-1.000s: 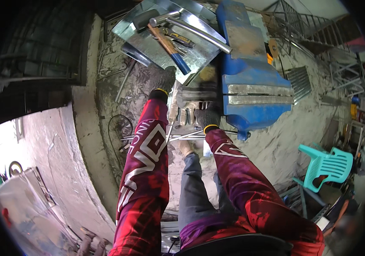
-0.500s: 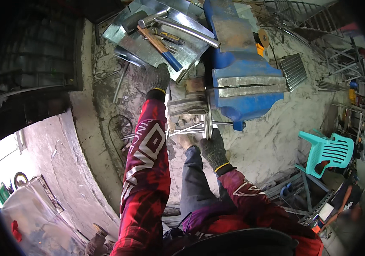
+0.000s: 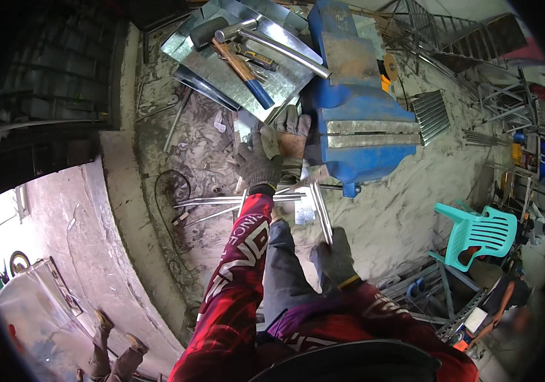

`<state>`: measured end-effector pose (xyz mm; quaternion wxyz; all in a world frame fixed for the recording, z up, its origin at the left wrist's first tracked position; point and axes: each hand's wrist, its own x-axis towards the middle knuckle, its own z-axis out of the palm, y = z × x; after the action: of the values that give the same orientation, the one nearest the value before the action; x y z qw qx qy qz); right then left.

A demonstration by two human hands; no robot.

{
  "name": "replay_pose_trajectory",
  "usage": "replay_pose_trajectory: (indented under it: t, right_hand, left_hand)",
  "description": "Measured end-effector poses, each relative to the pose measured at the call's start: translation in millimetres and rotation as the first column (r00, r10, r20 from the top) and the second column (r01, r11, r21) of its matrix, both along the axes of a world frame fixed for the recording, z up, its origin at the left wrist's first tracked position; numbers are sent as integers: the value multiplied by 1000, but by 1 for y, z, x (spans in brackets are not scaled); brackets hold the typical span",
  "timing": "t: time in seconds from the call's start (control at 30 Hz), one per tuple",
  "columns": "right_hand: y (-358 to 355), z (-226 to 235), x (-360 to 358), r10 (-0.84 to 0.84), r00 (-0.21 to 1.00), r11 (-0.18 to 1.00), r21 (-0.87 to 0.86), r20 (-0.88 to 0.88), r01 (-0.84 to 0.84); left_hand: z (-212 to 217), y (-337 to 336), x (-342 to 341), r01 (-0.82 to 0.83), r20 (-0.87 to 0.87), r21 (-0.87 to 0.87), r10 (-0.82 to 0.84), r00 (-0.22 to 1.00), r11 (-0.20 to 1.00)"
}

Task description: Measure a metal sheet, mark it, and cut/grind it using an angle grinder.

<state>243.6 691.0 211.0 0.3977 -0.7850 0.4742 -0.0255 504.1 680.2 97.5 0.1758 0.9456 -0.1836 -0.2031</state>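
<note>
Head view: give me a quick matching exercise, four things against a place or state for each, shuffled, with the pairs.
1. right hand in a dark grey glove
2. bulky blue metal vise
3. turquoise plastic chair
4. long brown-and-blue tool handle

A. toward the picture's right edge
B. lying over the shiny metal sheet
C. closed around slim silver metal pieces
D. fitted with pale metal jaws

Pairs: 1-C, 2-D, 3-A, 4-B

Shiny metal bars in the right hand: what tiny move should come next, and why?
Maybe slide the left hand over to steady the far end of the metal bars. The right hand grips only their near end, while the left hand is near the far end, by the vise. Whether the left hand holds something is hard to tell.
</note>
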Motion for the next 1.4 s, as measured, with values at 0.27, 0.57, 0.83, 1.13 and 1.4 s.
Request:
replay_pose_trajectory:
  t: [0.27,0.57,0.83,1.13,1.4]
  right_hand:
    - [-75,143,41,363,931,919,156,19,-362]
    - [-188,63,292,405,906,906,83,119,-416]
    - [-198,3,315,470,870,799,-347,-151,-492]
    - [-202,112,209,370,854,863,-475,365,-171]
    - [-181,125,-26,64,955,906,-419,289,66]
  left_hand:
    - [-7,7,8,82,-21,-200,-87,996,976]
    - [43,90,-15,-636,-789,-567,-122,603,524]
    - [144,131,94,-420,-538,-829,-319,780,368]
    - [133,-59,211,-253,-289,-938,-129,949,239]
    - [118,-73,167,-100,11,-508,122,992,856]
